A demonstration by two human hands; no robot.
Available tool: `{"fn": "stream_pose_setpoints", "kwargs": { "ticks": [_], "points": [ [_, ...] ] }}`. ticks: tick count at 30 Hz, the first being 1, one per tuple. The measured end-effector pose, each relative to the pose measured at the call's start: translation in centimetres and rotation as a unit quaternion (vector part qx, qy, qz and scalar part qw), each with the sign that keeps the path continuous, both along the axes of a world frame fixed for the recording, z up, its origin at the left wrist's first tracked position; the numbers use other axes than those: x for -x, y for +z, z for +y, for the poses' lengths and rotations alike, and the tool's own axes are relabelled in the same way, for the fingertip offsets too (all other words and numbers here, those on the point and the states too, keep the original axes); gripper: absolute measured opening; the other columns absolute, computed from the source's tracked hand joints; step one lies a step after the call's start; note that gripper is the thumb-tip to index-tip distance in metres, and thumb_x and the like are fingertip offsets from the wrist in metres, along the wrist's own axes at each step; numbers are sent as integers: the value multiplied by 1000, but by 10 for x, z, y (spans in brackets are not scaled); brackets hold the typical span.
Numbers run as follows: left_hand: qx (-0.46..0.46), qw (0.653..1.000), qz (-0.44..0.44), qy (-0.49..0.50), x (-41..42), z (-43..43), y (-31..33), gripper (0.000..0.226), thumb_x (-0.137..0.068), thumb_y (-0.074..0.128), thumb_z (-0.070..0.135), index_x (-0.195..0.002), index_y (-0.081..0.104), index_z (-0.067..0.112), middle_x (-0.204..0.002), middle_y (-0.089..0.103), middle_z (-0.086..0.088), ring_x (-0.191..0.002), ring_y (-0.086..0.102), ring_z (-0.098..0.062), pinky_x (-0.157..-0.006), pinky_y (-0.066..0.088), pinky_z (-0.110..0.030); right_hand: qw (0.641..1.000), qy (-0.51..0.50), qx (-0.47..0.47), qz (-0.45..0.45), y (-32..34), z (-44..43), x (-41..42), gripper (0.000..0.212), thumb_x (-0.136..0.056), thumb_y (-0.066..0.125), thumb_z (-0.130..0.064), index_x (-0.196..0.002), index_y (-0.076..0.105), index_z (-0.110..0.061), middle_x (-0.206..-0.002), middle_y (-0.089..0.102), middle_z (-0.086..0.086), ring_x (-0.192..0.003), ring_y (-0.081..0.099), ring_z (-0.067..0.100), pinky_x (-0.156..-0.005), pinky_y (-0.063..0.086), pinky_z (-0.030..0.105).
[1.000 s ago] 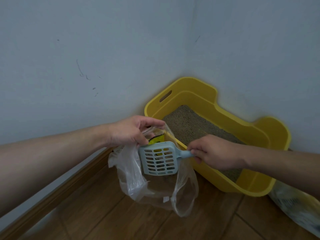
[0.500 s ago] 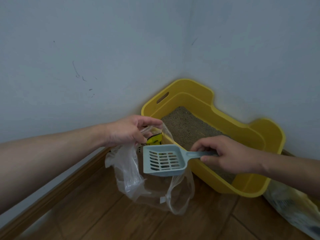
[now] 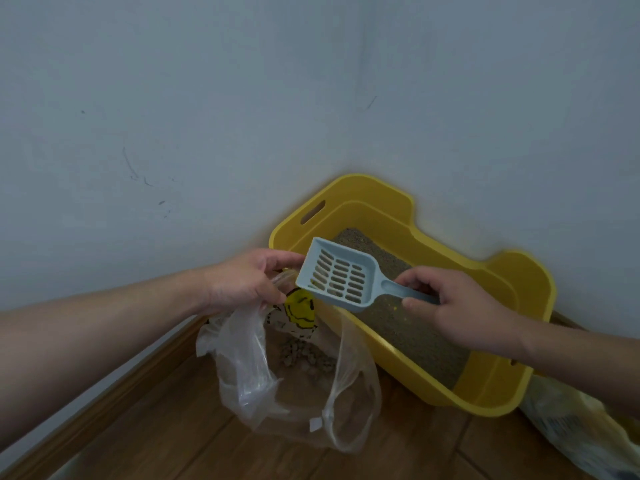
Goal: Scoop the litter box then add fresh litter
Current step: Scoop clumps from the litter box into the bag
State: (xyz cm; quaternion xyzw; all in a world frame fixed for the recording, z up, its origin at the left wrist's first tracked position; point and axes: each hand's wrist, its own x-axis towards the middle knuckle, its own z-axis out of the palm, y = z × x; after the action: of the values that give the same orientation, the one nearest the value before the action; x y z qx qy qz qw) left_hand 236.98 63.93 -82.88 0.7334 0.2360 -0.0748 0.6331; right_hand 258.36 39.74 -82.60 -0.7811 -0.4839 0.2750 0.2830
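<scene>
A yellow litter box (image 3: 491, 393) with grey litter (image 3: 412, 327) inside stands in the corner of the room. My right hand (image 3: 450, 306) grips the handle of a pale blue slotted scoop (image 3: 337, 273), held face up over the box's near-left rim, with only a few crumbs in it. My left hand (image 3: 242, 280) holds up the rim of a clear plastic bag (image 3: 249, 368) that hangs to the floor left of the box. Several litter clumps (image 3: 301, 355) lie in the bag's bottom. A yellow smiley print (image 3: 299, 311) shows on the bag.
Grey walls meet behind the box. A wooden skirting board (image 3: 114, 386) runs along the left wall above a wooden floor (image 3: 194, 448). A printed plastic bag (image 3: 575, 431) lies on the floor at the lower right, beside the box.
The scoop has turned from tipped over the bag's mouth to face up and moved up and right, over the box's rim. Clumps now show in the bag. My left hand has stayed on the bag.
</scene>
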Motion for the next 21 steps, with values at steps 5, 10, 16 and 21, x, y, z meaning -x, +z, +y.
{"fn": "stream_pose_setpoints", "kwargs": {
  "ticks": [5,10,16,21],
  "points": [
    [16,1000,-4,2,-6,3,-9,68,-74,60,-11,-128,62,30,-141,55,13,-131,51,-10,-99,50,-34,998,-57,7,4,-16,17,1,12,-96,61,-24,-104,62,-32,-84,64,-8,-64,57,4,-52,44,16],
    [39,999,-8,13,-14,4,-12,69,-82,54,-22,-128,59,29,-139,55,10,-115,61,-6,-73,52,-18,995,-100,12,22,-30,38,-2,11,-98,57,-23,-107,61,-29,-86,63,-8,-68,60,8,-52,48,17],
    [63,998,-28,2,-23,6,-21,67,-79,62,-16,-123,66,35,-133,63,6,-103,68,-17,-72,56,-30,985,-164,33,37,-62,62,-8,11,-99,56,-24,-109,59,-26,-88,63,-4,-75,62,13,-62,57,32],
    [76,996,-39,8,-27,7,-28,67,-70,66,-4,-122,67,38,-133,63,10,-125,53,-44,-90,43,-52,973,-216,50,61,-92,81,-10,12,-100,54,-24,-109,58,-19,-85,62,-1,-68,58,11,-51,41,22]
  ]
}}
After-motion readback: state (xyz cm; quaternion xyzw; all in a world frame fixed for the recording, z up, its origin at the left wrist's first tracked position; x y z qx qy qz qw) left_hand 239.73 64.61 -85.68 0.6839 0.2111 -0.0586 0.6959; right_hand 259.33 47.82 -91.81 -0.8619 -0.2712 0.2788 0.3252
